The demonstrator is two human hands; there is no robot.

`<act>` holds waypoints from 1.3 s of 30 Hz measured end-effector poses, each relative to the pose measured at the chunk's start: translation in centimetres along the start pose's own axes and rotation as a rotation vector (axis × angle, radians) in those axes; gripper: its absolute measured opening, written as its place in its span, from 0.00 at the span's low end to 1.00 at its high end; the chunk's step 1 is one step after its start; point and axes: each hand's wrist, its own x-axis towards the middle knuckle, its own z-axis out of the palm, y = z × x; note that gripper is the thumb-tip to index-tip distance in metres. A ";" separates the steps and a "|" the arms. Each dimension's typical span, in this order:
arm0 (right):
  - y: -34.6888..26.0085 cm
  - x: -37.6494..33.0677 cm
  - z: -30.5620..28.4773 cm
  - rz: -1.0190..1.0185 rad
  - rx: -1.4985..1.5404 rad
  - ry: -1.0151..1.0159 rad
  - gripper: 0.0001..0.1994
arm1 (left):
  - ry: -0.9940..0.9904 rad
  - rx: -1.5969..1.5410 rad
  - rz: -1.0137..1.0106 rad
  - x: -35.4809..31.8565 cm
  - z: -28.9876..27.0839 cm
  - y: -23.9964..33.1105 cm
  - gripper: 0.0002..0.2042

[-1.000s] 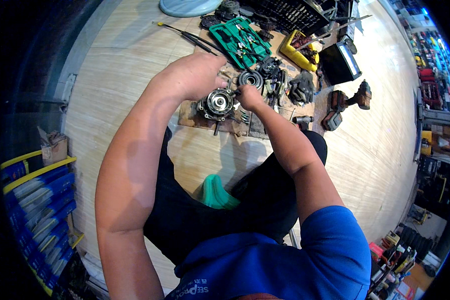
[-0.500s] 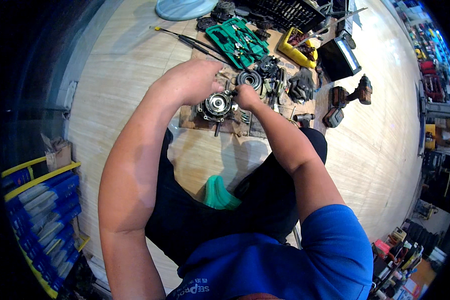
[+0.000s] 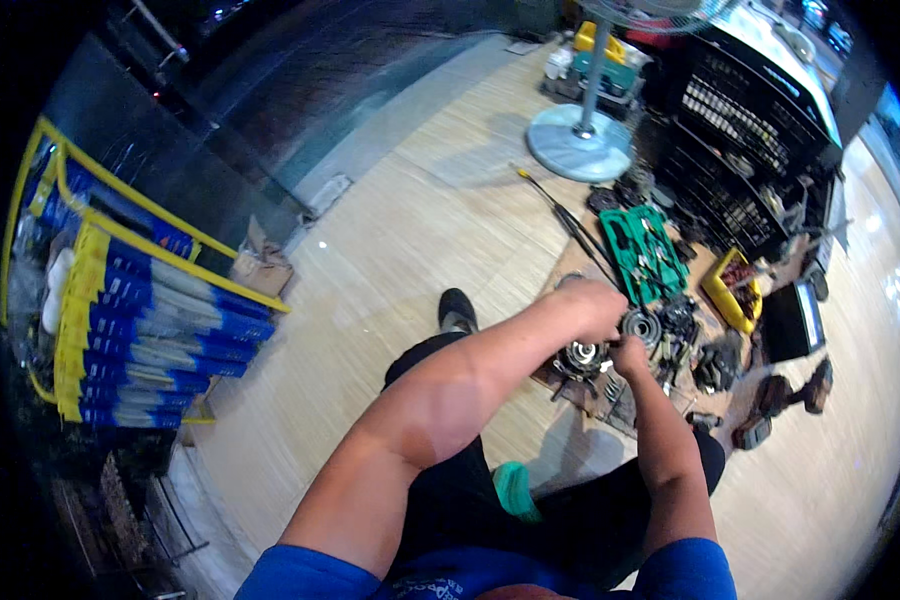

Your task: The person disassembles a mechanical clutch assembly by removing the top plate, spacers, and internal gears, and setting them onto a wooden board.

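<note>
A blue shirt and dark trousers are seen at the lower edge, with two bare forearms stretched forward over a wooden floor (image 3: 390,250). The left hand (image 3: 588,310) is curled over a round metal hub assembly (image 3: 580,357) that sits on the floor just ahead of the knees; its fingers are bent downward, but whether anything is gripped beneath them cannot be told. The right hand (image 3: 630,355) is placed just beside the hub on its right side, fingers drawn close together against the part. A second round bearing piece (image 3: 638,322) is seen touching or just beyond the hands. Dark loose parts are scattered to the right. Further out, a green tool case (image 3: 645,255) lies open, with a yellow tray (image 3: 730,290) beside it and a long thin rod (image 3: 560,215) laid on the floor. Farther still, a fan base (image 3: 580,142) is seen standing. Blue and yellow racks (image 3: 130,310) are seen far left
</note>
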 end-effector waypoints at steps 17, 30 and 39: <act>-0.9 -1.0 -1.5 0.020 -0.023 0.031 0.13 | -0.022 0.028 0.009 0.7 0.5 1.1 0.19; -1.3 -1.0 -1.6 0.067 -0.028 -0.005 0.11 | -0.019 0.031 0.029 0.8 1.1 1.0 0.20; 0.2 -0.3 -0.2 0.030 0.000 0.054 0.11 | -0.015 0.022 0.046 1.0 1.2 1.0 0.22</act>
